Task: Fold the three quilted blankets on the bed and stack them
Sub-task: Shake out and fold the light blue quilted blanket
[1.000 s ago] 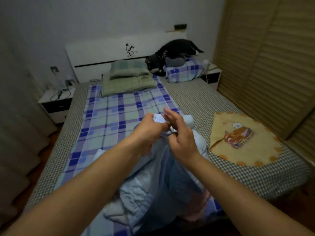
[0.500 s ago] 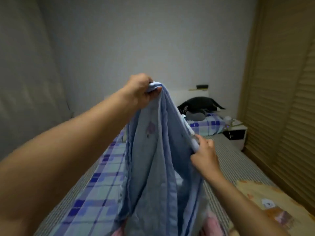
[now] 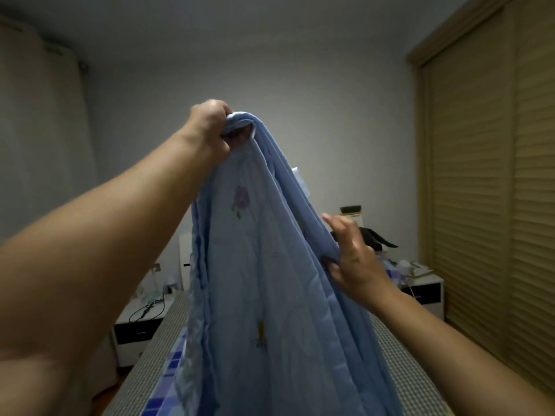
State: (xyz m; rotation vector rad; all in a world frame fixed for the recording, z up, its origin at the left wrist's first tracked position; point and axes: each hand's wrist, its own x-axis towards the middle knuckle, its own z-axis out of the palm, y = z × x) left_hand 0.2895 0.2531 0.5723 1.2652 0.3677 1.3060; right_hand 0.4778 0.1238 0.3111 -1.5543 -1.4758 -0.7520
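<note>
Left hand [image 3: 210, 127] at 11 o'clock, fingers clenched round top corner of blue quilted blanket [image 3: 270, 295], blanket hanging above bed [image 3: 402, 349], right hand [image 3: 351, 259] at 3 o'clock, fingers pinching its right edge

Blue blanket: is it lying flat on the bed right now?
No. The blue blanket hangs in the air, its top bunched in the left hand, the right hand on its edge.

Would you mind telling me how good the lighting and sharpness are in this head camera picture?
Head view: dim, flat room light, no glare; the blue blanket and left hand are fairly sharp; wide-angle lens bends the wardrobe edges and swells the near forearms.
</note>
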